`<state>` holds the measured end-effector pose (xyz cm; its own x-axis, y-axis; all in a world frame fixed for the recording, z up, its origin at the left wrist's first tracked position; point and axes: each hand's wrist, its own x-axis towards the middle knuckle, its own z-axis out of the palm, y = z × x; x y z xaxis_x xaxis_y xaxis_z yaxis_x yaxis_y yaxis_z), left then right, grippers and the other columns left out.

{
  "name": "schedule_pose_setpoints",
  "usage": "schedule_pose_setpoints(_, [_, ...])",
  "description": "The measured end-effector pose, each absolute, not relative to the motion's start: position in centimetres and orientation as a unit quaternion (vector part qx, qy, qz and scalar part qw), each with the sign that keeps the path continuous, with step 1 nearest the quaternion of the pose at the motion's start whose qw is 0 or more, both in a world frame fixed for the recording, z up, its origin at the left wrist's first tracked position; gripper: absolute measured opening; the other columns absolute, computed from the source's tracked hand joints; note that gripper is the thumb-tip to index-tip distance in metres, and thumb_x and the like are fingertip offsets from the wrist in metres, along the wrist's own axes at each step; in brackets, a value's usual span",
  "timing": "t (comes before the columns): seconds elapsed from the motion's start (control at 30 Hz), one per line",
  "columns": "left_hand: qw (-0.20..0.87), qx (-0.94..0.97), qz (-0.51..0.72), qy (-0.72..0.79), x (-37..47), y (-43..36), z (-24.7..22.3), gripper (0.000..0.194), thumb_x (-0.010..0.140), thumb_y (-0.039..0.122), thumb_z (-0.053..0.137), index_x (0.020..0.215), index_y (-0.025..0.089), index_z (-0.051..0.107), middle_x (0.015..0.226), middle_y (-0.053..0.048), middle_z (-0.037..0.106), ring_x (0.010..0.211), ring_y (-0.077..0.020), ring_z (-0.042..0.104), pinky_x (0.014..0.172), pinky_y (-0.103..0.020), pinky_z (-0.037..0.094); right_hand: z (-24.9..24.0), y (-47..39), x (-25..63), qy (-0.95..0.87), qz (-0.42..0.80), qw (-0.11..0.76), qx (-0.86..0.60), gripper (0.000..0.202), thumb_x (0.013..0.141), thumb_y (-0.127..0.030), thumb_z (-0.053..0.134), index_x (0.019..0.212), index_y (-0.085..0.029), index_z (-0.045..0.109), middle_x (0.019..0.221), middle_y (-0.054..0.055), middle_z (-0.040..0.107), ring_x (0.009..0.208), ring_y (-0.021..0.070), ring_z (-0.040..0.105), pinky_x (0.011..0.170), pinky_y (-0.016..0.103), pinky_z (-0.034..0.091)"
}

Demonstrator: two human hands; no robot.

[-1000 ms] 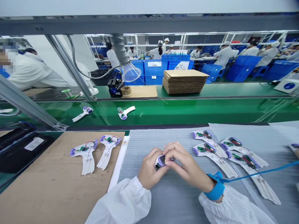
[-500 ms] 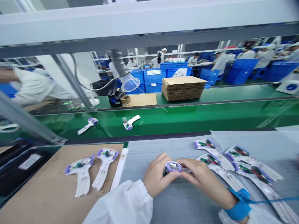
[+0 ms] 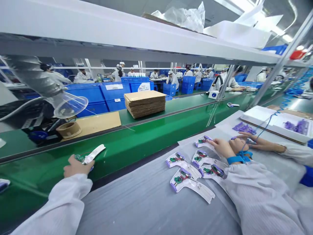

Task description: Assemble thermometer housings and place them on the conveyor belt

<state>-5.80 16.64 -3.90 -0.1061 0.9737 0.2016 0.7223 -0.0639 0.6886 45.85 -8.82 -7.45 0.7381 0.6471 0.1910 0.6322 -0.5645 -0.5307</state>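
My left hand point(image 3: 77, 168) reaches over the green belt, its fingers closed round an open gun-shaped thermometer half point(image 3: 94, 154) with a white handle and a green circuit board. My right hand point(image 3: 221, 148), with a blue wrist strap point(image 3: 239, 159), is at the far side of the grey mat. Its fingers are on the purple end of another thermometer half point(image 3: 204, 141). Several more halves with wires and boards lie nearby, among them a front one point(image 3: 182, 179) and one behind it point(image 3: 176, 160). My right sleeve partly covers one handle.
A co-worker's hand point(image 3: 261, 142) is close beside my right hand, near purple parts point(image 3: 244, 128) and a white tray point(image 3: 276, 122). Stacked cardboard point(image 3: 145, 103), a tape roll point(image 3: 69, 129) and a fume funnel point(image 3: 70, 105) stand beyond the belt point(image 3: 137, 137). A shelf crosses overhead.
My view has swung right. My hands, together on one thermometer half before, are now apart: the left on a half on the belt, the right at the group on the mat.
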Motion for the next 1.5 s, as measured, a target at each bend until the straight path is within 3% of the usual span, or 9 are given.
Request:
schedule_pose_setpoints(0.13, [0.252,0.603,0.378,0.655,-3.4,14.0,-1.6,0.050,0.057,0.023,0.067,0.096,0.020,0.035,0.090,-0.004,0.047,0.101,-0.0388,0.050,0.072,-0.046,0.047,-7.5,-9.1,45.3,-0.379,0.003,0.295,-0.877,0.027,0.074,-0.037,0.054,0.074,-0.012,0.064,0.074,0.015,0.067,0.075,0.0300,0.063,0.064,0.036,0.045])
schedule_pose_setpoints(0.27, [0.372,0.621,0.350,0.594,-1.2,8.5,-0.5,0.044,0.062,0.016,0.065,0.095,0.018,0.037,0.070,0.003,0.055,0.057,-0.0165,0.062,0.055,-0.032,0.053,-5.0,-8.5,39.5,-0.456,0.005,0.338,-0.823,0.032,0.078,-0.033,0.053,0.100,-0.010,0.059,0.097,0.016,0.064,0.090,0.0266,0.060,0.077,0.036,0.045])
schedule_pose_setpoints(0.4, [0.621,0.587,0.244,0.459,0.5,-0.8,-2.4,0.060,0.064,0.020,0.067,0.113,0.018,0.032,0.061,0.004,0.058,0.047,-0.0142,0.060,0.046,-0.026,0.050,-2.2,-7.8,27.8,-0.637,0.120,0.423,-0.633,0.027,0.082,-0.033,0.054,0.105,-0.018,0.056,0.101,0.008,0.063,0.084,0.0185,0.060,0.070,0.030,0.048])
schedule_pose_setpoints(0.53, [0.677,0.542,0.230,0.442,0.6,-7.4,-5.0,0.076,0.064,0.015,0.067,0.126,0.020,0.023,0.056,0.007,0.057,0.044,-0.0121,0.059,0.042,-0.020,0.047,-2.3,-8.1,17.7,-0.742,0.199,0.363,-0.528,0.026,0.074,-0.023,0.068,0.099,-0.020,0.060,0.092,0.003,0.063,0.073,0.0160,0.058,0.068,0.029,0.046])
schedule_pose_setpoints(0.67, [0.719,0.519,0.218,0.407,-1.0,-8.5,-6.7,0.065,0.068,0.030,0.068,0.121,0.021,0.032,0.055,0.007,0.055,0.040,-0.0098,0.055,0.036,-0.017,0.044,-4.0,-9.1,14.9,-0.763,0.258,0.360,-0.470,0.016,0.079,-0.008,0.059,0.090,-0.020,0.062,0.086,0.002,0.061,0.081,0.0158,0.057,0.072,0.028,0.045])
schedule_pose_setpoints(0.9, [0.681,0.549,0.254,0.412,-1.7,-8.1,-8.0,0.046,0.077,0.045,0.056,0.114,0.020,0.043,0.050,0.007,0.051,0.034,-0.0102,0.052,0.029,-0.016,0.039,-5.4,-9.5,16.1,-0.768,0.334,0.376,-0.397,0.033,0.074,0.006,0.048,0.089,-0.021,0.060,0.101,0.003,0.056,0.098,0.0150,0.054,0.088,0.031,0.042])
schedule_pose_setpoints(1.03, [0.612,0.577,0.303,0.449,-1.2,-8.6,-8.3,0.040,0.078,0.042,0.055,0.111,0.020,0.048,0.054,0.005,0.053,0.035,-0.0100,0.053,0.030,-0.016,0.040,-5.8,-9.6,16.1,-0.764,0.325,0.369,-0.418,0.030,0.079,-0.009,0.057,0.106,-0.022,0.055,0.102,0.004,0.058,0.096,0.0170,0.056,0.084,0.032,0.047])
schedule_pose_setpoints(1.17, [0.572,0.608,0.326,0.444,-1.3,-8.9,-8.5,0.035,0.080,0.040,0.053,0.110,0.021,0.051,0.065,0.002,0.058,0.039,-0.0091,0.054,0.033,-0.016,0.042,-6.2,-9.6,16.0,-0.778,0.277,0.369,-0.427,0.021,0.087,-0.022,0.053,0.107,-0.023,0.058,0.100,0.006,0.061,0.093,0.0181,0.058,0.081,0.032,0.048])
schedule_pose_setpoints(1.5, [0.579,0.608,0.316,0.442,-1.3,-8.9,-8.6,0.032,0.082,0.039,0.051,0.109,0.022,0.052,0.056,0.004,0.055,0.040,-0.0117,0.055,0.035,-0.018,0.043,-7.1,-9.3,16.5,-0.794,0.255,0.379,-0.401,0.020,0.088,-0.022,0.050,0.104,-0.024,0.062,0.104,0.007,0.063,0.095,0.0183,0.060,0.080,0.033,0.050])
